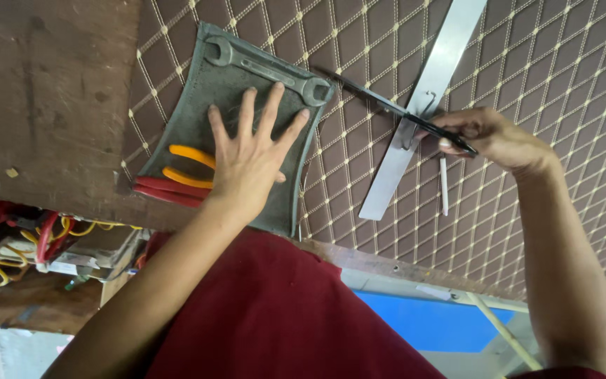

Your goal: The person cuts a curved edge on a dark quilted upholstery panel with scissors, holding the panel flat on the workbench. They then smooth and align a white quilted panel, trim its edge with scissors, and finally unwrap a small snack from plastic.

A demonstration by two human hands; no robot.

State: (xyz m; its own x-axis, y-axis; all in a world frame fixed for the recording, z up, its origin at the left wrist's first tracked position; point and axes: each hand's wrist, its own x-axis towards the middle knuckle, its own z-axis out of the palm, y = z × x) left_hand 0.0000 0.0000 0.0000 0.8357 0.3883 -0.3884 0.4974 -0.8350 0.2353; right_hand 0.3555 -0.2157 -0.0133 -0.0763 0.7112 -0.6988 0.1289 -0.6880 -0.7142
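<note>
left fingers: spread wide and flat, the left hand (pixel 247 165) gripping nothing, palm pressing down on a grey template piece (pixel 205 105) (looks like a pattern held so it won't slide).
right fingers: the right hand (pixel 496 137) is closed round the handles of black scissors (pixel 387 107); blades point along the fabric toward the template's upper right corner, close to the spanner end.
template: curved-edged grey panel lying on the quilted sheet near the bench's left part, its lower edge near the bench's near edge.
weights: a double-ended spanner (pixel 268 70) lies along the template's top edge; orange-handled pliers (pixel 187 165) and red-handled pliers (pixel 163 191) sit at its lower left, partly under the wrist (my guess is that they serve as hold-downs, together with the palm).
fabric: brown quilted sheet (pixel 541 63) with cream diamond stitching, covering most of the bench to the right; bare dark wood bench (pixel 50 91) shows at the left.
ruler: long steel strip (pixel 426 98) lies diagonally across the fabric, passing under the scissors just beside the right hand.
marker: thin white stick (pixel 444 186), maybe chalk or pen, lies on the fabric below the right hand, apart from it.
containers: none on the bench; below its near left corner is a clutter of red and yellow cables (pixel 8 242), contents unclear.
person: red garment (pixel 275 316) fills the foreground.
</note>
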